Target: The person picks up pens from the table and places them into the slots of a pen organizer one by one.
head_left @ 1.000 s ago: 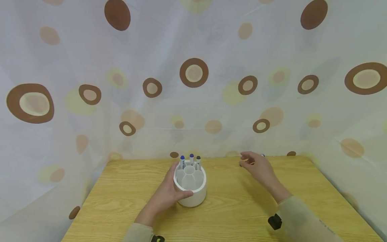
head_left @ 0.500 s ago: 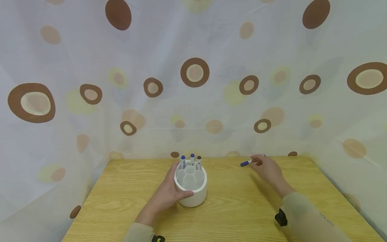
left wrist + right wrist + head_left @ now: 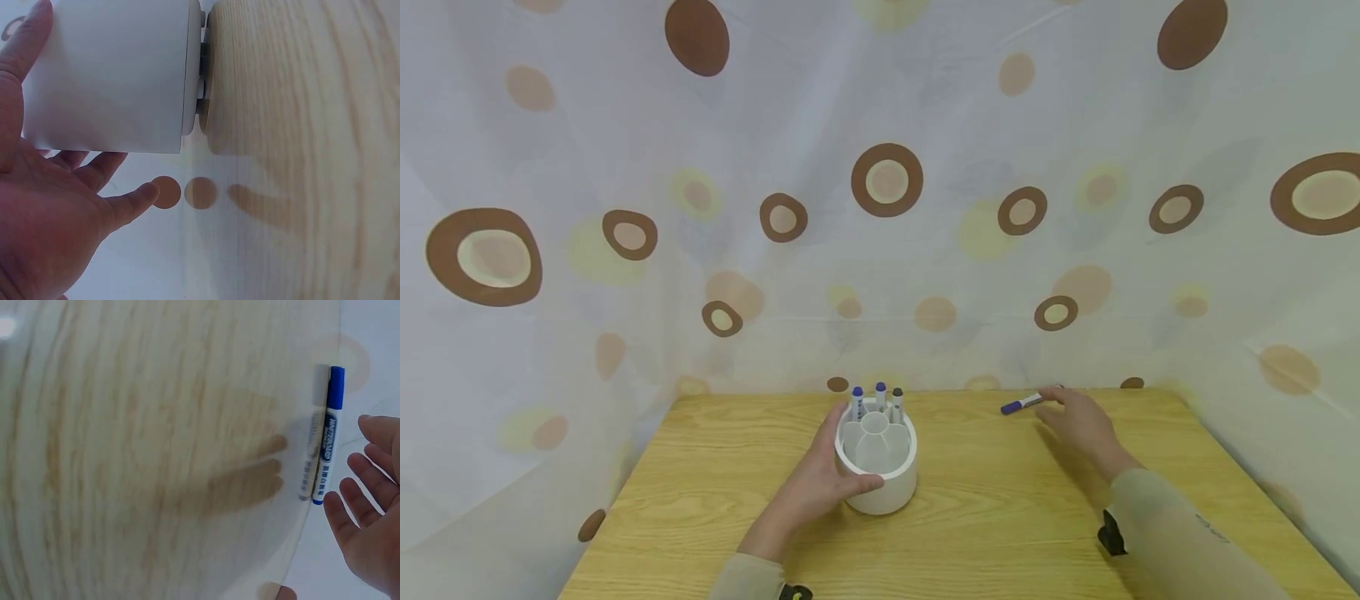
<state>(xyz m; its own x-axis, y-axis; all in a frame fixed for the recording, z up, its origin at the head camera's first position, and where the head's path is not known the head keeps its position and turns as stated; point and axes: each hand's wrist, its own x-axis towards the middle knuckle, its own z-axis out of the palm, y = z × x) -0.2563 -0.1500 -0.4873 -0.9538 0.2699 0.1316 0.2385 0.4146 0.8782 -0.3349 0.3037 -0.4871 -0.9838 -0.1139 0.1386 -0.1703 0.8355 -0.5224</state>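
Note:
A white round pen holder (image 3: 887, 493) with inner compartments stands on the table, tilted slightly in view. Three capped markers stand in its rear compartments: two with blue caps (image 3: 857, 392) and one with a dark cap (image 3: 897, 392). My left hand (image 3: 816, 483) grips the holder from its left side, thumb across the front, fingers behind; the left wrist view shows the holder's smooth wall (image 3: 112, 75). A white marker with a blue cap (image 3: 336, 387) lies near the table's back edge. Beside it hovers my right hand (image 3: 1082, 425), fingers relaxed and holding nothing.
A wood-grain table (image 3: 985, 533) spans the lower part of the head view. Behind it and on both sides hangs a white sheet (image 3: 940, 250) with brown and yellow dots, meeting the table's back edge close to the lying marker.
My right hand has shifted to the right along the lying marker, uncovering its blue cap and part of its barrel. My left hand and the pen holder stay in place.

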